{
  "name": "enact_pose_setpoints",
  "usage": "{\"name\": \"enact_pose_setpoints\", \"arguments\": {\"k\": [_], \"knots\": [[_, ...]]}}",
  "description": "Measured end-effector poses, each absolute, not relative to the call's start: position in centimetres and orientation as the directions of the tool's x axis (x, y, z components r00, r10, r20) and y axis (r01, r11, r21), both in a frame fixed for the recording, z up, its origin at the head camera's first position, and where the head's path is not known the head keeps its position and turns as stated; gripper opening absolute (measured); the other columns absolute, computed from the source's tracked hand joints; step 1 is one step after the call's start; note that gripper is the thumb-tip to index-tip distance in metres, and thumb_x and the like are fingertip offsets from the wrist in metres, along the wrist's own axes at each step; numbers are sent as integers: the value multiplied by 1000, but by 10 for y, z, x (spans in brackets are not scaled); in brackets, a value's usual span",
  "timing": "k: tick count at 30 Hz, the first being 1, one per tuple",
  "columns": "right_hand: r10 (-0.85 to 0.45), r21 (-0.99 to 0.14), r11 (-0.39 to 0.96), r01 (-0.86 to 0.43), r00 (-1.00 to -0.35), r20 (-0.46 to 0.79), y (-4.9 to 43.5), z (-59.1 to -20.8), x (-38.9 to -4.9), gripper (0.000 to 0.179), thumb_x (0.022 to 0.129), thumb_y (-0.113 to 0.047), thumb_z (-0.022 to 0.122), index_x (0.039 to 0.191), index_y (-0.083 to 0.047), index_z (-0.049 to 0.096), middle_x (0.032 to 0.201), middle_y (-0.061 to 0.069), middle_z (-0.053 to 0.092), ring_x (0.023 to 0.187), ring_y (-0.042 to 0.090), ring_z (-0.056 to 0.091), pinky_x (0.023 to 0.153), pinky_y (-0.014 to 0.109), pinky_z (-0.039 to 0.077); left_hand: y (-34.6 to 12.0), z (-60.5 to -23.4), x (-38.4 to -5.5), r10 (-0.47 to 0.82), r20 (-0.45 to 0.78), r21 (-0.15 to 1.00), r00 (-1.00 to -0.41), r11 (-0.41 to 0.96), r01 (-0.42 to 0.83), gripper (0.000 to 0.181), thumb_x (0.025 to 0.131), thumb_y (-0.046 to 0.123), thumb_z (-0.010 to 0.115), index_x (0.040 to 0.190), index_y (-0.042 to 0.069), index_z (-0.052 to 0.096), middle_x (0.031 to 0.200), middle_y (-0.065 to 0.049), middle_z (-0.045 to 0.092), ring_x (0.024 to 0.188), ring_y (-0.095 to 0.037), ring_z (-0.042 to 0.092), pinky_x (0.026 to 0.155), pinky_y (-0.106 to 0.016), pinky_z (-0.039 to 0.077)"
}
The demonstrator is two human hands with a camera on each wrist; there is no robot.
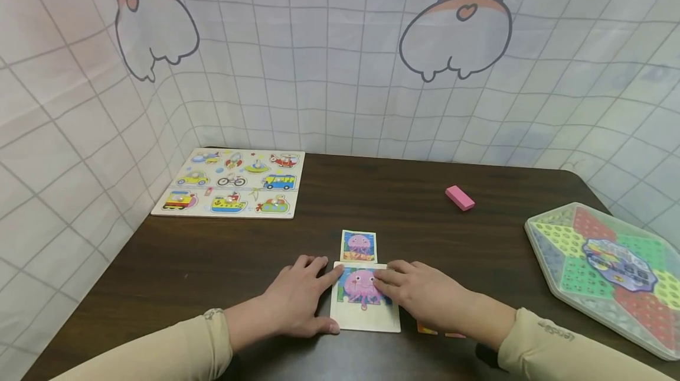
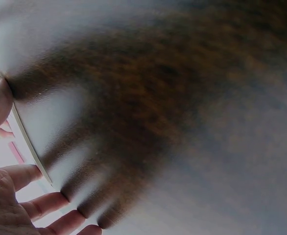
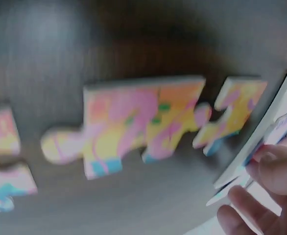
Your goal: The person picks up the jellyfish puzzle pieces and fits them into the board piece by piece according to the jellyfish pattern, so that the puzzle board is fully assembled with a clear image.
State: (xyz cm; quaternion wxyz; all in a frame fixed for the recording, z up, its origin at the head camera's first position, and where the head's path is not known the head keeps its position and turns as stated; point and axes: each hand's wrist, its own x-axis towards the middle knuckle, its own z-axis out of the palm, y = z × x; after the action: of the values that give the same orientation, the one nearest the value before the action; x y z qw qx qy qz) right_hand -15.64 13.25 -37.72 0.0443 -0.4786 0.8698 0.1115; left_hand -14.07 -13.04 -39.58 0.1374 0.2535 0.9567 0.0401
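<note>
A small wooden puzzle board (image 1: 366, 321) lies flat on the dark table, its upper part filled with pieces showing a pink jellyfish (image 1: 361, 285). Against its far edge lies a small jellyfish picture card (image 1: 358, 246). My left hand (image 1: 297, 298) is spread beside the board, index fingertip at its upper left corner and thumb at its lower left edge. The fingers of my right hand (image 1: 430, 295) rest on the right side of the jellyfish picture. Several loose puzzle pieces (image 3: 138, 127), orange, pink and yellow, lie beneath the right forearm, mostly hidden in the head view.
At the far left lies a wooden vehicle puzzle board (image 1: 228, 183). A pink block (image 1: 459, 198) sits at the back right. A hexagonal board game box (image 1: 611, 274) with coloured triangles lies along the right edge. Gridded cloth (image 1: 345, 62) hangs behind the table.
</note>
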Motion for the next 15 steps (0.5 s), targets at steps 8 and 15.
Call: {"name": "enact_pose_setpoints", "arguments": {"k": [8, 15], "knots": [[-827, 145, 515, -845, -534, -175, 126, -376, -157, 60, 90, -10, 75, 146, -14, 57, 149, 0, 58, 131, 23, 57, 101, 40, 53, -131, -394, -140, 501, -235, 141, -833, 865, 481, 94, 80, 69, 73, 157, 23, 44, 155, -13, 46, 138, -35, 44, 104, -55, 49], [-836, 138, 496, -857, -515, -189, 113, -380, -156, 60, 96, -13, 67, 153, -18, 49, 157, -2, 50, 142, 25, 51, 102, 43, 53, -131, -394, -140, 506, -226, 129, -832, 862, 489, 93, 81, 71, 71, 157, 24, 43, 155, -13, 46, 138, -35, 45, 104, -54, 49]]}}
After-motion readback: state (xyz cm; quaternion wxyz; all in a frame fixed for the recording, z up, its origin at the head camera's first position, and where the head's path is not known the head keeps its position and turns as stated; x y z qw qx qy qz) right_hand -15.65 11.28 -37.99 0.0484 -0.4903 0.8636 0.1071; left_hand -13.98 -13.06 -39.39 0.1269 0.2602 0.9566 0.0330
